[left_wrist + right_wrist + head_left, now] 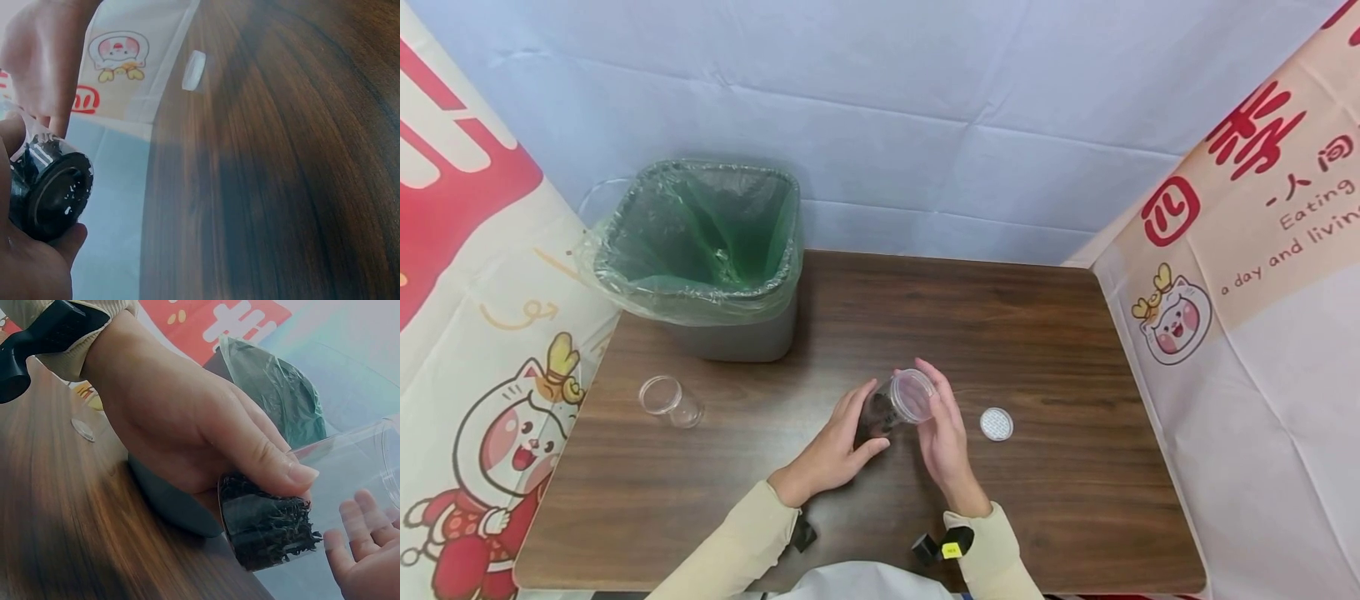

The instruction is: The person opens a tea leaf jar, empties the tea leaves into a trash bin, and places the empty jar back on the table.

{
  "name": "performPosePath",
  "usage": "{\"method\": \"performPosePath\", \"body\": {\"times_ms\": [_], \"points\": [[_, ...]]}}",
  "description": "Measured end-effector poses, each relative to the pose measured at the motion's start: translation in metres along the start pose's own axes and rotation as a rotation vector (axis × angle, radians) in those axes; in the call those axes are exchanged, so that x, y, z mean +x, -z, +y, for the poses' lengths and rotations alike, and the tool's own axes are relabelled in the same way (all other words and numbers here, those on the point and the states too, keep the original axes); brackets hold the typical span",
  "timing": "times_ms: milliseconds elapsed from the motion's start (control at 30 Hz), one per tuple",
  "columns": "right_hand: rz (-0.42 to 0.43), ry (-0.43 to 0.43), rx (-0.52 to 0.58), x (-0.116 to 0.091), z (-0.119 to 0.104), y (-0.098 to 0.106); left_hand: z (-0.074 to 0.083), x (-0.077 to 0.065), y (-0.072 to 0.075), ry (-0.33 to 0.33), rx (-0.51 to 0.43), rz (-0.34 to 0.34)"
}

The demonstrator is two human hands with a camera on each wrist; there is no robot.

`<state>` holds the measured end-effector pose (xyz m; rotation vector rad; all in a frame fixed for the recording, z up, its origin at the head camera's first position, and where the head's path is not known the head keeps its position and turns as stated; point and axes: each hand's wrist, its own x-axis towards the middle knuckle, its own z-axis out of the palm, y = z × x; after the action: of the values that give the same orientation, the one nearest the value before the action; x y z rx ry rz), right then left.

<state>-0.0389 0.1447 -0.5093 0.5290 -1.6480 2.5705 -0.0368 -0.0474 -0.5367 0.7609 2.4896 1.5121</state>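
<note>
A clear cylindrical jar (887, 406) is held tilted above the table between both hands. Dark, dry, leaf-like shreds (269, 522) lie gathered at its bottom end. My left hand (835, 446) grips that lower end, with the thumb along one side. At the clear upper end, my right hand (945, 433) holds the jar near its rim, fingers round the far side. In the left wrist view the dark round base (62, 197) faces the camera. A round white lid (997, 423) lies on the table, right of the right hand.
A grey bin (737, 337) lined with a green plastic bag (700, 287) stands at the back left. Nearer, at the left, a second clear jar (685, 411) stands on the brown wooden table (1037, 517). Printed cloth hangs at both sides, plain cloth behind.
</note>
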Motion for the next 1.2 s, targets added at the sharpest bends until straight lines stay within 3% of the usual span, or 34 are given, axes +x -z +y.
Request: {"method": "performPosePath", "body": {"times_ms": [233, 1200], "points": [[0.021, 0.040, 0.061, -0.0008, 0.0051, -0.0019, -0.0011, -0.0006, -0.0007, 0.004, 0.002, 0.008], [0.008, -0.007, -0.007, -0.0007, 0.0013, 0.0007, 0.0005, -0.0003, -0.0023, 0.015, 0.005, 0.001]]}}
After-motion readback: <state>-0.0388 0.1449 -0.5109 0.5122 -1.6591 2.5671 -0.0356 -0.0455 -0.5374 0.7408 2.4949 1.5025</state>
